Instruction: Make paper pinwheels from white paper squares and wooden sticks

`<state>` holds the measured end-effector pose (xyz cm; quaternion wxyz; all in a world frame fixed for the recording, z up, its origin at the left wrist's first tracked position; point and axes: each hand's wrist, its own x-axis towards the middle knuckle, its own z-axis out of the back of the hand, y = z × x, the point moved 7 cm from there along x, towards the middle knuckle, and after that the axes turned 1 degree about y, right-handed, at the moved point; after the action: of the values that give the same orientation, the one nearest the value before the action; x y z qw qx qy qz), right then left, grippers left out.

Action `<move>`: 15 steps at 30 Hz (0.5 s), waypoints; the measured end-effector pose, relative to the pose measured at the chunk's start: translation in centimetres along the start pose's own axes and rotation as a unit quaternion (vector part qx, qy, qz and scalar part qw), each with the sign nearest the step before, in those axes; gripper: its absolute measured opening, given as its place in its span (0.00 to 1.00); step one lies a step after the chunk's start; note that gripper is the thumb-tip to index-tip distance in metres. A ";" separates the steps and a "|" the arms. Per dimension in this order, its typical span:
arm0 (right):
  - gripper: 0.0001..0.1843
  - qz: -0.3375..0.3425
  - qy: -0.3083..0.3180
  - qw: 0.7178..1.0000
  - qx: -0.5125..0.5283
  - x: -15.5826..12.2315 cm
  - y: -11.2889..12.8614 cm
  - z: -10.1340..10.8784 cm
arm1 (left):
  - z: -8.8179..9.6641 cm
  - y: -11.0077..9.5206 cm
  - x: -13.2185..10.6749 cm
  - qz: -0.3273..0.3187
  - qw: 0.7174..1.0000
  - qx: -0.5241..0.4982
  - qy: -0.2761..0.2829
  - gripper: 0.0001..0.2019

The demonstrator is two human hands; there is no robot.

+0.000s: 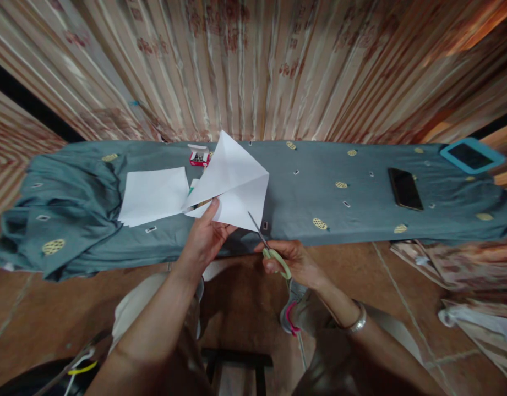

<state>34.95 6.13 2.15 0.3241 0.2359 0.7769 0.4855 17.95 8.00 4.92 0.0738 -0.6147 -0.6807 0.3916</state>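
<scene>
A folded sheet of white paper (240,170) is held up over the near edge of the cloth-covered surface. My left hand (207,231) pinches its lower left part, thumb on top and the other fingers beneath. In my right hand (290,261) is a pair of scissors (278,261) with light green handles, fingers wrapped round the loops. The scissor blades lie at the paper's lower right corner, pointing up and left. Whether they are cutting into the paper cannot be made out.
A stack of white paper (154,195) lies to the left. Behind the folded sheet stands a small red open box (199,157), and a white and green item (193,185) is partly hidden. Rightward lie a black phone (405,188) and a blue-framed tablet (472,155) on the grey-green cloth (360,209).
</scene>
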 end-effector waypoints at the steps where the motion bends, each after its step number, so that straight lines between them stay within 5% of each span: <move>1: 0.20 0.000 0.000 1.000 0.000 0.0 0.0 0.0 | 0.0 0.0 0.0 0.000 1.000 0.000 0.000 0.13; 15: 0.24 0.024 0.001 0.999 -0.045 -0.1 0.8 0.0 | -0.7 0.7 -0.5 0.033 0.999 0.025 0.007 0.11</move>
<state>35.01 6.40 2.93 0.3218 0.2389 0.7485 0.5283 19.02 7.78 5.16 0.0810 -0.6377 -0.6493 0.4065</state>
